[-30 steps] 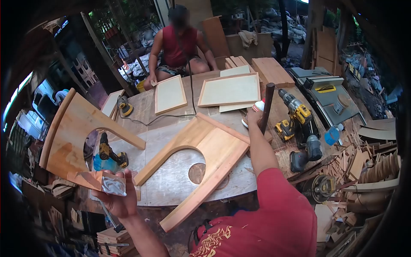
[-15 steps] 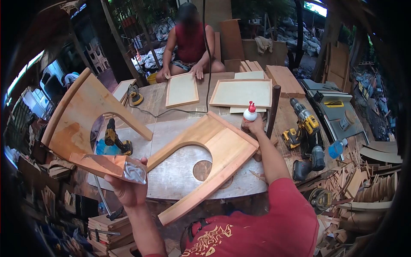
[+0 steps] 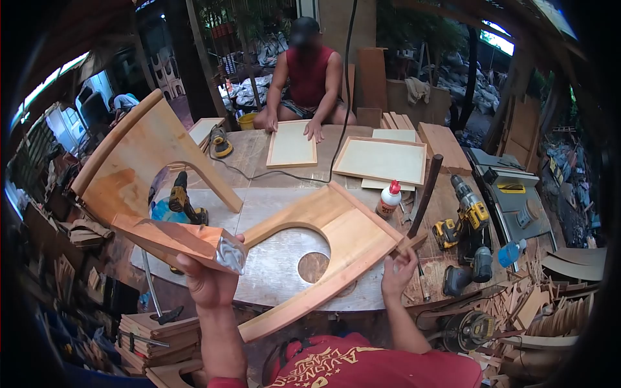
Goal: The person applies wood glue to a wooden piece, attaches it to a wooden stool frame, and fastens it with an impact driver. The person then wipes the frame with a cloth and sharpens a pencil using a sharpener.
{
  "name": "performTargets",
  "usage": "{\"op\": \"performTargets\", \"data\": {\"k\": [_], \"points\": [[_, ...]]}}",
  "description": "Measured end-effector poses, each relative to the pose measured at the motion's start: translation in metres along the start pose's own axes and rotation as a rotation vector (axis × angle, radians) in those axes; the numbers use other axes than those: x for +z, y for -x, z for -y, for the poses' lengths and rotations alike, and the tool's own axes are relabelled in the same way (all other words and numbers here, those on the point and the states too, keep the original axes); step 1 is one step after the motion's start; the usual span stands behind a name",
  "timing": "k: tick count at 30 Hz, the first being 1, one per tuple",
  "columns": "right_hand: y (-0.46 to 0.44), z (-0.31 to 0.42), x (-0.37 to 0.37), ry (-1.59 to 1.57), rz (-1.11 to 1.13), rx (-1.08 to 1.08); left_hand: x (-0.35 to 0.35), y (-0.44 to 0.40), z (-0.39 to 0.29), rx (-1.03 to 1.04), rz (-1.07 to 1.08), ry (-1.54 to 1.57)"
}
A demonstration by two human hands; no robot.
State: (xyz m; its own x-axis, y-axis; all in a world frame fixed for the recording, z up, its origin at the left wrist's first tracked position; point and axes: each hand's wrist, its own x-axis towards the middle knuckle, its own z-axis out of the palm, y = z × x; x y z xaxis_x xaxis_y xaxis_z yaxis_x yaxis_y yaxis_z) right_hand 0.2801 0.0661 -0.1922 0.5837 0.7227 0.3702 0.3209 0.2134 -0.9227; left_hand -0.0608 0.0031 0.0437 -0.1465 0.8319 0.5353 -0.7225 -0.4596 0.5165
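Maybe white goo (image 3: 230, 253) could make the left hand (image 3: 212, 282), curled round the wooden leg (image 3: 171, 234), slip; I can't tell what the half-curled right hand (image 3: 397, 277) holds.

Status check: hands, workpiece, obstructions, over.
Left hand gripping raised arched panel, white paste on leg end. Right hand near lying panel, contact unclear. Possible obstacles: drill behind raised panel, red-capped bottle beside lying one.

The arched wooden panel (image 3: 123, 171) at left is showing a smooth, blotchy face and a glistening whitish smear (image 3: 231, 253) on its near end, the second wooden panel (image 3: 358, 238) is looking smooth and matt, the bottle (image 3: 387, 205) is showing smooth plastic, and the counter (image 3: 250, 150) is looking scuffed.
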Motion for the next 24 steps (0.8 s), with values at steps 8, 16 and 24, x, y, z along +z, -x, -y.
{"op": "performTargets", "data": {"k": [8, 16, 24], "points": [[0.081, 0.005, 0.033, -1.056, 0.611, 0.948, -0.010, 0.006, 0.002, -0.046, -0.026, 0.022], [0.100, -0.028, 0.082, -1.129, 0.489, 1.064, -0.001, 0.006, -0.002, -0.092, -0.058, -0.023], [0.096, 0.036, 0.051, -1.036, 0.395, 0.884, -0.006, 0.000, -0.008, -0.117, -0.042, 0.040]]}}
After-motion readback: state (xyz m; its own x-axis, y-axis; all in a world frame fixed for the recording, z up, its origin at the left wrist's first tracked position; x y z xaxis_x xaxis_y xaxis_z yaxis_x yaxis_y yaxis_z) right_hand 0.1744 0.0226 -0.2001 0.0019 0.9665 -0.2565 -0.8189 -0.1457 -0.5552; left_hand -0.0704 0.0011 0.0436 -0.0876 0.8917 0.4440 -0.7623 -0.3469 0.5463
